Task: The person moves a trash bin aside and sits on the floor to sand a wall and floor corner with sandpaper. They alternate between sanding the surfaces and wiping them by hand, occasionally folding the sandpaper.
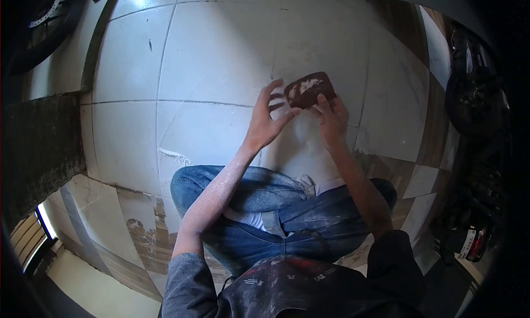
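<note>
A small brown block (pixel 310 89) is pinched between left hand (pixel 269 121) and right hand (pixel 332 119), lifted clear of the tiled floor (pixel 210 59) for handling.

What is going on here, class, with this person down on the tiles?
A person sits cross-legged on a white tiled floor. Both hands hold a dark brown pad smeared with white dust. The left hand grips its left edge; the right hand holds it from below. Their jeans are dusty too.
</note>
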The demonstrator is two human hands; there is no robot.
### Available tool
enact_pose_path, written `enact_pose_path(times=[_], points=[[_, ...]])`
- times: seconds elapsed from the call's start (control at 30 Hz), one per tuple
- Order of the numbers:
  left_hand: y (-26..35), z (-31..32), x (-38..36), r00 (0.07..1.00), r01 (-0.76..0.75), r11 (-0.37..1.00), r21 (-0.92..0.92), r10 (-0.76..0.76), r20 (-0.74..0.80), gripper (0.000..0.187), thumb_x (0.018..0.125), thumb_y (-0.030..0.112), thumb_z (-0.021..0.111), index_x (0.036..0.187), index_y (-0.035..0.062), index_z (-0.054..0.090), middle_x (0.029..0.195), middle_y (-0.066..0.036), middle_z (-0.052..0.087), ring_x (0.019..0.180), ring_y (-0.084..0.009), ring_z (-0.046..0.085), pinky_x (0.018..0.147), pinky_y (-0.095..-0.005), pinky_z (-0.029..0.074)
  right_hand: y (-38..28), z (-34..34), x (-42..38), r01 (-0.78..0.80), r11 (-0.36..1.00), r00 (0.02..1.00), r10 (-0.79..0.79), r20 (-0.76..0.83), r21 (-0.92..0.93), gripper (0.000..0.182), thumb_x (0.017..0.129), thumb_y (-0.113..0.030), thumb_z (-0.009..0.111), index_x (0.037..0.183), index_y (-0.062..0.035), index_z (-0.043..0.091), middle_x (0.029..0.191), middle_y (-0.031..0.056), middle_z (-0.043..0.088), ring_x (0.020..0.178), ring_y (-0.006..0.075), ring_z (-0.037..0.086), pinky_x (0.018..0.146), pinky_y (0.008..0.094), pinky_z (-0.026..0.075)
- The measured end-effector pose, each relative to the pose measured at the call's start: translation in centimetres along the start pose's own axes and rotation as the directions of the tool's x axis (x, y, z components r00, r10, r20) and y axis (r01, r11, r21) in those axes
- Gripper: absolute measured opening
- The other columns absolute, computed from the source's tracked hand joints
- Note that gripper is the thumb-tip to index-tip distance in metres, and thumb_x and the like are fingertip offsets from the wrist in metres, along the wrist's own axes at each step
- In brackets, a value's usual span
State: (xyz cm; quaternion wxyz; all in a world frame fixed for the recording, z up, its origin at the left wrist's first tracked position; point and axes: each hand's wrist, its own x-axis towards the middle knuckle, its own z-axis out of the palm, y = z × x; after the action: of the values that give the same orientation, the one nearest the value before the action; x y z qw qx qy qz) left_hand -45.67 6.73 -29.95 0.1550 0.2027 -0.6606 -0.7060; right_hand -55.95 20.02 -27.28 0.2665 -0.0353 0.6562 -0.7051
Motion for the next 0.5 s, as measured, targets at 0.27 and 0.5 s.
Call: enact_pose_path(times=[0.27,0.5], points=[[2.8,3.0,-4.6,0.949,-0.263,0.909,0.324,0.304,-0.082,0.075,0.079,0.017,0.074,0.143,0.0086,0.035,0.148,-0.019,0.029,0.134,-0.0334,0.037,0.104,-0.0430,0.042,-2.7,1.3,-2.8,0.102,0.991,0.994,-0.099,0.040,-0.081,0.030,0.093,-0.014,0.059,0.118,0.0025,0.053,0.110,0.0123,0.062,0.099,0.0196,0.063,0.085,0.0334,0.055],[7.7,6.3,-9.8,0.975,-0.092,0.977,-0.191,0.049,-0.217,0.060,0.091,0.023,0.064,0.137,-0.0060,0.038,0.139,-0.020,0.044,0.125,-0.0233,0.048,0.100,-0.0351,0.043,-4.2,0.8,-10.3,0.492,0.800,0.847,-0.349,0.401,-0.343,0.044,0.087,0.003,0.055,0.130,-0.0025,0.050,0.133,0.0152,0.052,0.117,0.0255,0.056,0.098,0.0349,0.047]])
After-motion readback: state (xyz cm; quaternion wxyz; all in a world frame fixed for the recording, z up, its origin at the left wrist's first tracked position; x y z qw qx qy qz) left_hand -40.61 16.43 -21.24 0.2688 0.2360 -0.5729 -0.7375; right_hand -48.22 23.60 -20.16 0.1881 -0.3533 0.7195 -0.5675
